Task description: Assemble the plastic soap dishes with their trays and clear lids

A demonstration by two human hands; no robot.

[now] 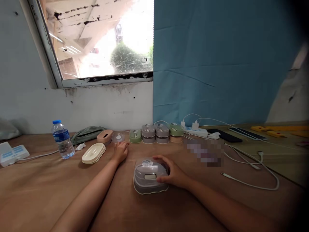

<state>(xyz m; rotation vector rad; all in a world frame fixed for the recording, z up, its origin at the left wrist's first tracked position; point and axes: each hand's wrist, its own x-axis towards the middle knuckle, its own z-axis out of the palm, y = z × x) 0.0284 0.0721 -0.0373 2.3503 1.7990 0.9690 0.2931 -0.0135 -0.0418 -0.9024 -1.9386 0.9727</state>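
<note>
A grey oval box with a clear domed lid stands on the brown table in front of me. My right hand grips its right side, thumb at the front and fingers over the far edge. Farther off, my left hand rests on the table with its fingers loosely stretched forward, and I see nothing in it. Just beyond those fingers is a loose clear lid. A pink oval box sits beside that lid, and a stack of cream oval trays lies to its left.
Along the wall stand a small green box, two grey boxes and a green-topped box. A water bottle and a green pouch are at left. White cables, a power strip and phones lie at right.
</note>
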